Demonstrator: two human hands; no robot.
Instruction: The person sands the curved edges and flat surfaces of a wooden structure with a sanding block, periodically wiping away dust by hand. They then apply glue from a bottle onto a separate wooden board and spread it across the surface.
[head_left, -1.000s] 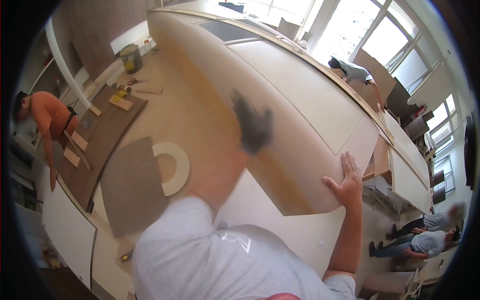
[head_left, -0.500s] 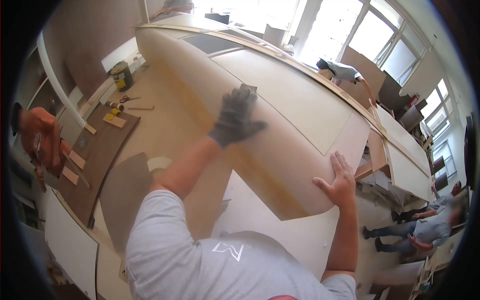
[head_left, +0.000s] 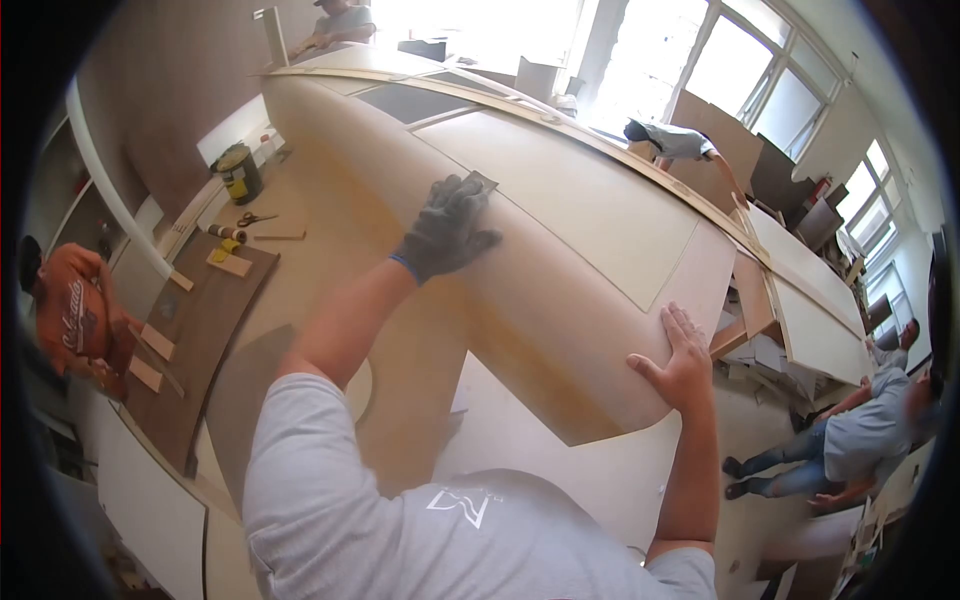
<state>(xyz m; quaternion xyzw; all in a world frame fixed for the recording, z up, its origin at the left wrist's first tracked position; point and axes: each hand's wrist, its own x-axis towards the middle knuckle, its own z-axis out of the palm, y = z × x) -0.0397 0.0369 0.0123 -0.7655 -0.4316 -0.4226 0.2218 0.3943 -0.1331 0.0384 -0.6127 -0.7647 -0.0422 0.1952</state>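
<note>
A large curved wooden panel (head_left: 560,310), pale on its rounded face and yellowish along its lower edge, lies across the middle of the view. My left hand (head_left: 447,225), in a dark grey glove, presses on the rounded part with fingers bent. Under its fingertips sticks out a small flat grey-brown piece, which looks like sandpaper (head_left: 483,181); the rest is hidden by the glove. Bare, my right hand (head_left: 676,358) lies flat on the panel near its right end, fingers stretched and thumb apart. A cream flat sheet (head_left: 570,200) adjoins the rounded part.
A long wooden strip (head_left: 600,135) runs along the far side. Leftward are a can (head_left: 238,175), scissors (head_left: 254,219), a tape roll (head_left: 226,233) and a brown board (head_left: 200,350) with wood pieces. Co-workers are around: one in orange (head_left: 80,310), others behind and right.
My left hand has shifted slightly left with the sandpaper along the rounded face. My right hand stays in place. The view has tilted a little, and a person at the back shows more.
</note>
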